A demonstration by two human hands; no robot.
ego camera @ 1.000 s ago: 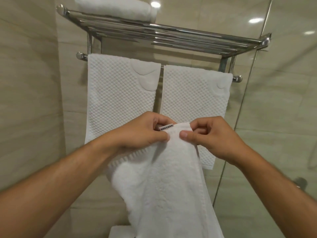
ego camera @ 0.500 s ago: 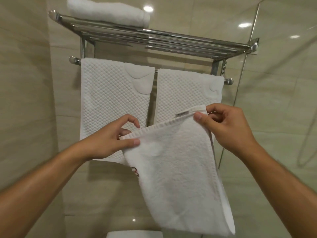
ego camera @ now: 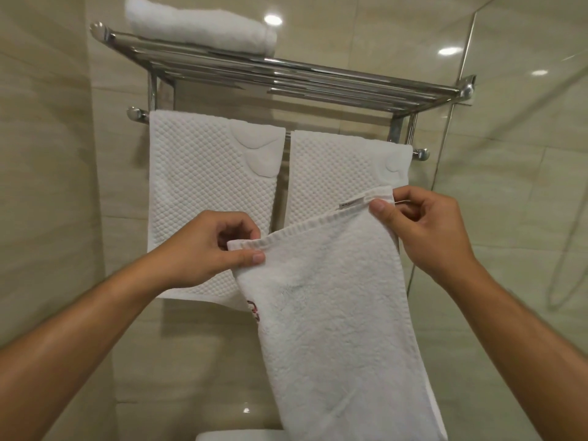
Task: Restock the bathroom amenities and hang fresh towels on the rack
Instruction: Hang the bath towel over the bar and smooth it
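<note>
Pinching the fresh towel [ego camera: 334, 313] by its top corners, left hand [ego camera: 203, 249] and right hand [ego camera: 423, 227] apart, just below the rack [ego camera: 286, 74] — liable to drop from a loosened pinch, or slide off after an uneven drape.

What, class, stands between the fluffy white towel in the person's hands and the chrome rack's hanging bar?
Two white waffle-weave towels, left and right, already cover nearly the whole chrome hanging bar, directly behind the fluffy white towel.
</note>
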